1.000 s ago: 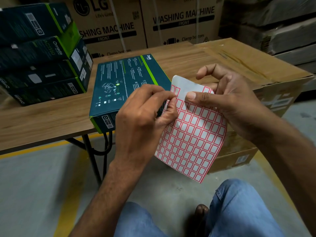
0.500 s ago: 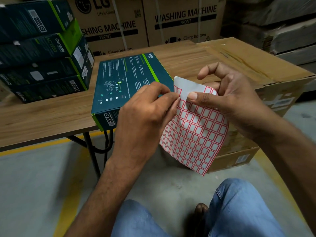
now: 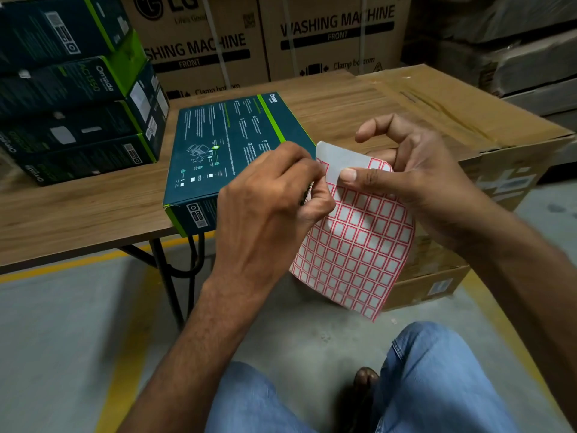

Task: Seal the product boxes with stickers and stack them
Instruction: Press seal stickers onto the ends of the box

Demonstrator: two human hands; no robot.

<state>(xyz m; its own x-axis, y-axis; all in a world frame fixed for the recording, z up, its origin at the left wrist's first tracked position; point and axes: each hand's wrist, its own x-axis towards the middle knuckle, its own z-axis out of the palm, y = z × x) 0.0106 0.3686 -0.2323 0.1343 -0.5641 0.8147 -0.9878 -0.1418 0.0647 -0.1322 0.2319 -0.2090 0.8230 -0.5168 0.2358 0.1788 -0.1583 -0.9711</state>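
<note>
Beside table [image 3: 78, 214], left fingers [image 3: 301, 165] and right fingers [image 3: 362, 179] pinch sticker sheet [image 3: 359, 245] near top.

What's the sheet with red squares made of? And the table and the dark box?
The sticker sheet looks like thin matte paper: it bends in a soft curve. The table looks like wood or wood-print laminate: brown grain lines. The dark box seems smooth printed cardboard: crisp folded edges.

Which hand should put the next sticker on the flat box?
Probably left: the left hand pinches at the sticker sheet edge, right beside the box; the right hand holds the sheet.
</note>
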